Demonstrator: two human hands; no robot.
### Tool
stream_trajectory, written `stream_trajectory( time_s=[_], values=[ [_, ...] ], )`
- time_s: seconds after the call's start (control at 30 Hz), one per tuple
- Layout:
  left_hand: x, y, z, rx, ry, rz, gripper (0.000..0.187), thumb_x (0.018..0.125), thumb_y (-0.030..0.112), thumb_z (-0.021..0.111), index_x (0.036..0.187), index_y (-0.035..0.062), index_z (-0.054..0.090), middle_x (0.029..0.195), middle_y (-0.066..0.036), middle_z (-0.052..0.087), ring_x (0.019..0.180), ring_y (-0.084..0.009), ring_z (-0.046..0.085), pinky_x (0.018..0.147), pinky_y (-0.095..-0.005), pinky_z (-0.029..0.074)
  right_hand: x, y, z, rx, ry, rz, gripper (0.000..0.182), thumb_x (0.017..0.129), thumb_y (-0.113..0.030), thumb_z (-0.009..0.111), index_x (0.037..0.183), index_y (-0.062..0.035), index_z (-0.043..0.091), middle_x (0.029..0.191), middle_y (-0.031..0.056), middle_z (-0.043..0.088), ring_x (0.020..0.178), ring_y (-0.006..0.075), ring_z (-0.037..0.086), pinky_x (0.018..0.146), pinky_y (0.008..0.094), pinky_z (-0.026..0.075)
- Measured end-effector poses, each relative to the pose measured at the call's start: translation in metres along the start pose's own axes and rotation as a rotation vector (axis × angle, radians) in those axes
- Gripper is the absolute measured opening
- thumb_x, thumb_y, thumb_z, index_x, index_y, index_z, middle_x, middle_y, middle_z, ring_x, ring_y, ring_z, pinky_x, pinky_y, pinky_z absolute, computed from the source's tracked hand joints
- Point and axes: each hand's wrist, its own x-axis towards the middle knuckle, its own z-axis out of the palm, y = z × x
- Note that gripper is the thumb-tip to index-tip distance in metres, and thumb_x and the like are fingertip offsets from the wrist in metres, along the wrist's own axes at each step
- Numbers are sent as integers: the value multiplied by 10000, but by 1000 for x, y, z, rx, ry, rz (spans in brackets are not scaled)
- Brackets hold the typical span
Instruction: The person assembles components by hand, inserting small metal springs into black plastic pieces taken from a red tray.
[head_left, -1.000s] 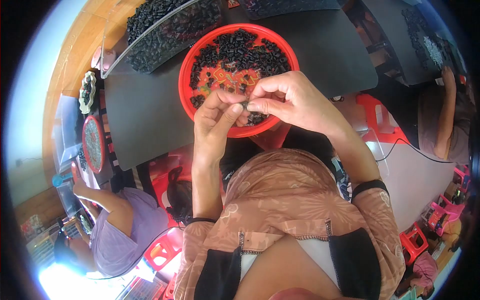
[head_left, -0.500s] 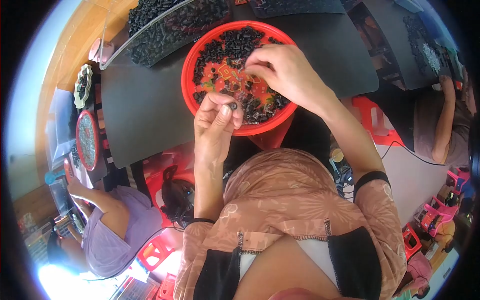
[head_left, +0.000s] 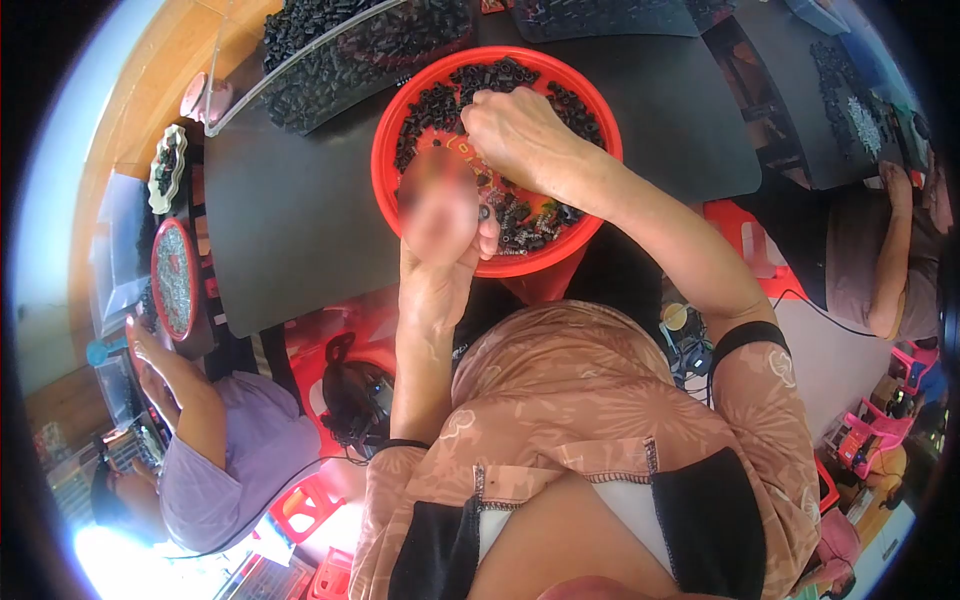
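Note:
A round red tray (head_left: pixel 612 150) holds many small black tubular plastic parts (head_left: pixel 490 75) and small metal springs (head_left: pixel 520 232). Over its lower left rim is my left hand (head_left: pixel 440 225), partly blurred, closed on a small black cylindrical part (head_left: pixel 485 212) whose end shows beside the fingers. My right hand (head_left: pixel 525 140) is above the middle of the tray, back of the hand up and fingers curled; whatever they hold is hidden.
Behind the tray, a clear bin (head_left: pixel 330 75) is heaped with black parts. On the left stands another red tray (head_left: pixel 175 280) of metal pieces, near a co-worker in a purple top (head_left: pixel 235 440). Another person's arm (head_left: pixel 890 250) reaches a right-hand table with black and silvery pieces.
My right hand has moved left across the tray, its fingers turning downward out of sight. My left hand still holds the black part, and a blur now covers much of it.

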Motion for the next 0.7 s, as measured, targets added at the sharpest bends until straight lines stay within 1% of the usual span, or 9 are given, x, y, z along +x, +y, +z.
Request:
stream_trajectory(
  time_s=[0.1,0.2,0.3,0.33,0.37,0.43,0.47,0.57,0.7],
  values=[
    [2,0,3,-14,25,-12,103,960,119,572,1025,40,567,831,-62,610,717,-121,542,665,-241,441,0,1,1,7,18,-12,119,788,-123,658,790,-10,620,847,131,646,746,327,648,621,431,512],
    [7,0,3,-43,60,-32,116,965,136,571,1027,39,572,834,-57,611,714,-117,544,659,-238,442,-12,6,-10,302,206,-111,137,787,-113,683,826,-8,605,839,115,632,720,285,643,613,394,507],
    [10,2,9,-5,163,-58,134,964,150,579,1034,36,584,836,-48,621,711,-93,552,638,-222,442,-27,2,-33,555,266,-122,151,789,-94,704,858,-16,594,821,90,608,701,234,624,610,349,502],
    [12,4,19,32,234,-60,140,962,153,583,1037,35,590,832,-44,627,704,-84,555,630,-215,441,-32,0,-41,618,317,-125,151,760,-144,709,813,-36,618,785,104,620,686,296,624,627,409,492],
    [14,4,24,69,301,-63,145,960,156,588,1040,34,595,828,-40,633,696,-74,557,621,-209,440,-36,-2,-49,603,294,-140,148,762,-142,706,818,-38,618,792,99,619,696,292,622,637,399,490],
    [15,2,25,162,246,-61,153,956,159,598,1045,35,603,810,-33,646,672,-60,558,608,-199,437,-46,-2,-62,566,253,-163,142,766,-139,701,827,-43,616,806,89,616,715,282,619,657,380,488],
    [16,0,26,209,216,-61,156,953,160,602,1047,35,607,801,-30,653,660,-53,558,602,-194,436,-50,0,-63,498,230,-222,131,773,-136,697,843,-58,618,817,65,605,722,252,603,688,351,473],
    [16,-2,27,322,184,-52,169,949,166,612,1055,35,609,776,-28,661,635,-57,553,606,-197,435,-59,-1,-70,284,230,-289,114,780,-133,690,843,-69,620,818,49,593,712,228,585,697,337,458],
    [16,0,26,362,155,-59,139,948,168,612,1009,43,607,776,-33,659,636,-59,551,607,-199,433,-66,1,-64,271,274,-306,108,773,-114,679,856,-72,624,788,35,583,696,214,574,680,340,448]
  ],
)
